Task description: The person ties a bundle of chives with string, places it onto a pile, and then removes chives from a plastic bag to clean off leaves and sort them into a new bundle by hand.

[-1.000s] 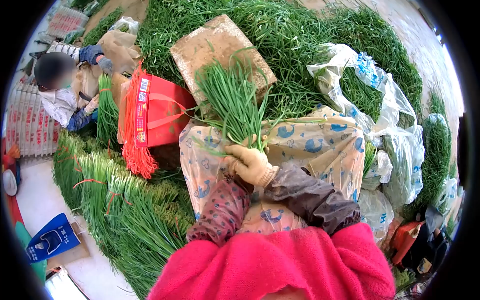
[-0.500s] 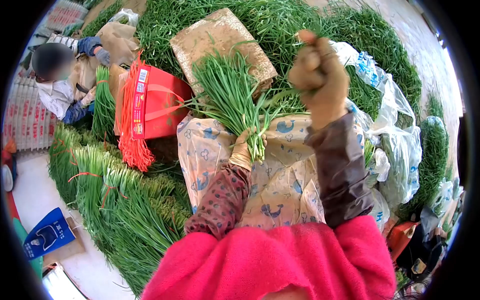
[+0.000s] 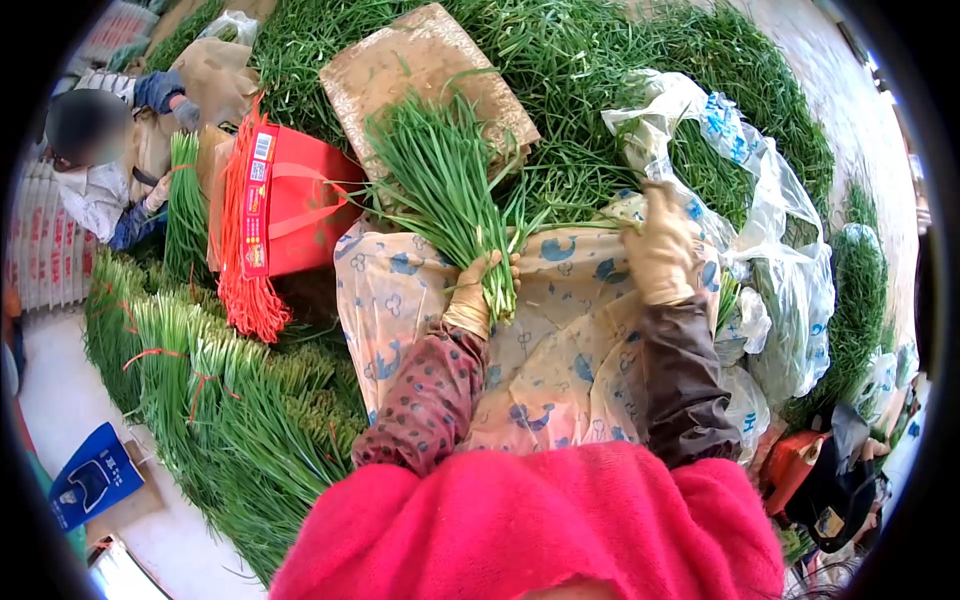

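Note:
A gloved fist, my left hand (image 3: 476, 290), is closed round the pale stem ends of a bunch of green stalks (image 3: 437, 175). The leafy part of the bunch lies over a worn board (image 3: 400, 60). To the right, above the whale-patterned apron (image 3: 550, 350), my right hand (image 3: 662, 245) is raised apart from the bunch. Motion blurs its gloved fingers, and whether anything is between them cannot be made out.
Loose greens (image 3: 580, 90) are heaped beyond the board. Left of it stands a red box (image 3: 300, 200) with red ties (image 3: 240, 250). Tied bundles (image 3: 220, 400) lie at the lower left. A co-worker (image 3: 95, 190) holds another bundle. Plastic bags (image 3: 790, 300) are at the right.
My right hand has left the stems, swung up to the right, then come down somewhat. My left hand has kept hold of the bunch, its stem ends now showing.

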The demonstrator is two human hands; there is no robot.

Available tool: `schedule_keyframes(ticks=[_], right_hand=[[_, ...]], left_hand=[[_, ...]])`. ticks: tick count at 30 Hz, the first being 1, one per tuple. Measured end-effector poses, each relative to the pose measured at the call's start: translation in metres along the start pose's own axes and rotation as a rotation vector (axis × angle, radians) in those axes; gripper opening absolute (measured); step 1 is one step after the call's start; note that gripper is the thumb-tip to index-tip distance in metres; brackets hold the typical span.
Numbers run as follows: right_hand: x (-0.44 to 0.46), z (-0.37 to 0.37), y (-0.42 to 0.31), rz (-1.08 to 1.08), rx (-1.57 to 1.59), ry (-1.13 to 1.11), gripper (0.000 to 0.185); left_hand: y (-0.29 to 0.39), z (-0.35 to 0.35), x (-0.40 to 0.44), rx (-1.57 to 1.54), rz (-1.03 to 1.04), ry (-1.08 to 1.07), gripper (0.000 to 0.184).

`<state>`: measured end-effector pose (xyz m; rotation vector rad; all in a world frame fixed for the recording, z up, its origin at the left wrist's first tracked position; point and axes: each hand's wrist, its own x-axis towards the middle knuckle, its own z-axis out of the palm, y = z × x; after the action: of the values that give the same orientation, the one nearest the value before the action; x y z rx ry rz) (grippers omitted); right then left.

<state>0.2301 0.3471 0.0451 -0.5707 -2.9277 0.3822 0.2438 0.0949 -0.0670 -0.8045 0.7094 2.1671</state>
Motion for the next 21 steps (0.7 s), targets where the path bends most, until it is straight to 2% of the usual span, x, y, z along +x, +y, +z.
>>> schedule_keyframes(ticks=[2,4,6,7,8,9,10,12,13,14,16,18,20,21], right_hand=[[-0.001,0.013,-0.018,-0.324,0.231,-0.222,0.056],[0.011,-0.01,-0.084,0.099,0.28,-0.855,0.054],[0.003,0.044,-0.084,0.114,0.314,-0.827,0.06],[0.004,0.055,-0.091,0.157,0.3,-0.903,0.061],[0.003,0.066,-0.097,0.2,0.284,-0.983,0.061],[-0.002,0.088,-0.091,0.25,0.444,-0.993,0.052],[-0.009,0.106,-0.086,0.249,0.446,-0.996,0.052],[-0.019,0.12,-0.083,0.702,1.026,-0.827,0.035],[-0.022,0.117,-0.086,0.804,1.066,-0.701,0.028],[-0.022,0.113,-0.083,0.803,1.063,-0.701,0.028],[-0.023,0.105,-0.072,0.808,1.194,-0.548,0.027],[-0.025,0.091,-0.064,0.827,1.274,-0.528,0.023],[-0.039,0.09,-0.061,0.616,1.441,-0.451,0.021],[-0.047,0.08,-0.064,0.559,1.472,-0.499,0.02]], left_hand=[[-0.001,-0.003,0.0,0.004,0.024,-0.03,0.04],[-0.004,0.0,0.0,-0.046,0.023,-0.016,0.037],[-0.003,0.002,-0.002,0.072,0.067,0.066,0.034],[-0.003,0.01,-0.009,0.143,0.129,0.117,0.032],[-0.004,0.005,-0.005,0.118,0.087,0.161,0.032],[-0.001,0.007,-0.008,0.107,0.085,0.146,0.033],[0.0,0.01,-0.01,0.096,0.081,0.13,0.035],[0.002,0.008,-0.008,0.076,0.053,0.075,0.036],[0.003,0.006,-0.007,0.055,0.025,0.019,0.038],[0.003,0.005,-0.006,0.052,0.025,0.018,0.038],[0.005,0.009,-0.009,-0.038,0.009,-0.063,0.042],[0.006,0.014,-0.012,-0.087,0.033,-0.091,0.045],[0.008,0.018,-0.016,-0.05,0.049,-0.14,0.048],[0.008,0.022,-0.019,0.037,0.105,-0.093,0.049]])
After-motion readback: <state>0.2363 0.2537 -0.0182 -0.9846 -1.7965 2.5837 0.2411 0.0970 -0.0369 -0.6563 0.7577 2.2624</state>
